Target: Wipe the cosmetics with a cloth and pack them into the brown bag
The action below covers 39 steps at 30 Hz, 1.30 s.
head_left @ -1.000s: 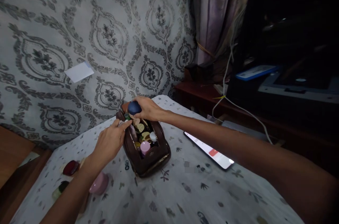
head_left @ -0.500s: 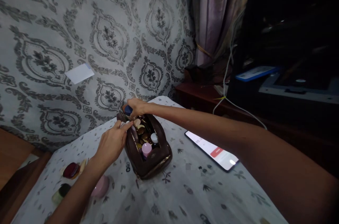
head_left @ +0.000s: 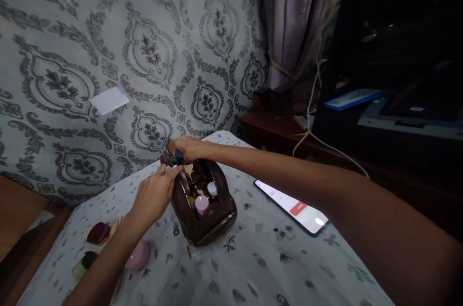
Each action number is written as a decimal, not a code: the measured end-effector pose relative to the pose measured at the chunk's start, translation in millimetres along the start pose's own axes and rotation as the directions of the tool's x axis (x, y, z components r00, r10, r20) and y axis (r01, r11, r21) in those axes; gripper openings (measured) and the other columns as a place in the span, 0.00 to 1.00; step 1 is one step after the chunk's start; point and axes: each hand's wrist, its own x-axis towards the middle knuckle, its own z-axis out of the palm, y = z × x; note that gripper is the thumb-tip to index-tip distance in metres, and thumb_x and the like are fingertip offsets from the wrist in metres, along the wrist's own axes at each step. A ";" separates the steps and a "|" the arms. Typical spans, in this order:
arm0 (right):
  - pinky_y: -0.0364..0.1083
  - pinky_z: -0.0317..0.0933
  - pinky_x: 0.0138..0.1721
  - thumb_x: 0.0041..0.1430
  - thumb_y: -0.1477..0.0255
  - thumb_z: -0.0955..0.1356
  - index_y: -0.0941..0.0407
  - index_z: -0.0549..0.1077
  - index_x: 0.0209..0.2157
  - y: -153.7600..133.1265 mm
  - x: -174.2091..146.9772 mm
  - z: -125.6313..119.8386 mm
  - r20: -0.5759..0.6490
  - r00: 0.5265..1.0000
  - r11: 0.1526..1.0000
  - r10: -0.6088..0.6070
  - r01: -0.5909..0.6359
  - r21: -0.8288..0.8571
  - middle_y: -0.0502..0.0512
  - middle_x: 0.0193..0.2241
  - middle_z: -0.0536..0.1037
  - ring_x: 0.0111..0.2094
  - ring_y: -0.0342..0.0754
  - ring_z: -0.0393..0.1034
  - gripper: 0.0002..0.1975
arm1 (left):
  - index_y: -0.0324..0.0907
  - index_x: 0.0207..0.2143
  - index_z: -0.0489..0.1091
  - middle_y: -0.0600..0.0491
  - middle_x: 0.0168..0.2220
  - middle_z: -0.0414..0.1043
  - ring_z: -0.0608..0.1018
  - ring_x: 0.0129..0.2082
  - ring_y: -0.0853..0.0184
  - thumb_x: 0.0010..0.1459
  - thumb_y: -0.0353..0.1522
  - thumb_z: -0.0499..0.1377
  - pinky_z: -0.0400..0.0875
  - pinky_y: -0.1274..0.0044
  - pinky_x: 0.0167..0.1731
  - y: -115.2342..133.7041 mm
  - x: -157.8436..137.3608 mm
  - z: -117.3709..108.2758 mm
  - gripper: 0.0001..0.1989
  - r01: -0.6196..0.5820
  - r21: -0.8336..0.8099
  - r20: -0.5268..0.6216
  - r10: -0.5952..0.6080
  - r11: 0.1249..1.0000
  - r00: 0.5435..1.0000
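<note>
A dark brown zip bag [head_left: 211, 226] stands unzipped on the cloth, with several small jars and bottles inside. Among them are a pink-lidded container [head_left: 201, 204] and a white cap [head_left: 212, 189]. My left hand [head_left: 154, 195] is closed on the bag's left rim, its index finger lying along the opening. Over the far end of the bag, my right hand [head_left: 188, 148] grips a small item with a dark blue end [head_left: 179, 155]; the fingers hide most of it, so its kind is unclear.
Left of the bag lie a dark red-topped item [head_left: 98, 232], a dark-capped green jar [head_left: 84, 263] and a pink rounded container [head_left: 138, 255]. A lit phone [head_left: 306, 217] lies under my right forearm. Behind is a patterned wall [head_left: 152, 55]; a white cable [head_left: 309, 103] hangs at right.
My right hand and the dark blue-ended item have shifted slightly down and right, closer to the bag's opening. My left hand keeps its place on the rim.
</note>
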 end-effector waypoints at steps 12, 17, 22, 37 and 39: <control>0.41 0.62 0.33 0.41 0.72 0.76 0.61 0.78 0.42 1.2 16.1 8.6 0.151 0.988 0.998 -0.029 0.036 -0.042 0.61 0.42 0.81 0.42 0.54 0.76 0.22 | 0.50 0.60 0.66 0.47 0.47 0.72 0.78 0.37 0.61 0.65 0.28 0.47 0.70 0.74 0.33 0.1 1.5 3.2 0.24 0.019 0.010 -0.016 -0.019 1.000 1.000; 0.39 0.61 0.32 0.39 0.71 0.77 0.61 0.78 0.42 2.3 21.0 0.8 0.234 0.971 0.995 -0.057 0.075 -0.069 0.57 0.40 0.81 0.39 0.50 0.74 0.23 | 0.51 0.62 0.64 0.47 0.46 0.71 0.78 0.37 0.60 0.65 0.27 0.46 0.69 0.73 0.32 -0.7 1.6 1.9 0.25 0.028 0.019 0.016 -0.029 0.999 0.999; 0.40 0.61 0.32 0.39 0.72 0.76 0.63 0.78 0.39 6.5 28.1 0.8 0.295 0.951 0.991 -0.090 0.116 -0.073 0.54 0.35 0.81 0.35 0.48 0.72 0.21 | 0.51 0.62 0.63 0.47 0.46 0.70 0.78 0.37 0.60 0.65 0.27 0.46 0.68 0.72 0.31 -1.0 0.5 2.1 0.25 0.036 0.011 0.025 -0.036 0.999 0.999; 0.43 0.65 0.43 0.44 0.79 0.73 0.62 0.79 0.38 5.9 40.7 32.6 0.316 0.943 0.984 -0.105 0.144 -0.104 0.57 0.37 0.82 0.41 0.52 0.75 0.15 | 0.51 0.60 0.66 0.48 0.44 0.71 0.78 0.35 0.61 0.65 0.28 0.46 0.69 0.74 0.31 -3.0 0.8 9.1 0.24 0.019 0.018 -0.050 -0.018 1.000 0.999; 0.43 0.65 0.44 0.45 0.80 0.73 0.62 0.79 0.40 5.7 40.5 32.4 0.299 0.948 0.983 -0.107 0.145 -0.111 0.59 0.39 0.82 0.43 0.53 0.75 0.16 | 0.51 0.60 0.66 0.48 0.45 0.71 0.78 0.36 0.62 0.65 0.28 0.46 0.69 0.74 0.32 -2.6 1.5 10.2 0.24 0.016 0.002 -0.057 -0.016 1.000 0.998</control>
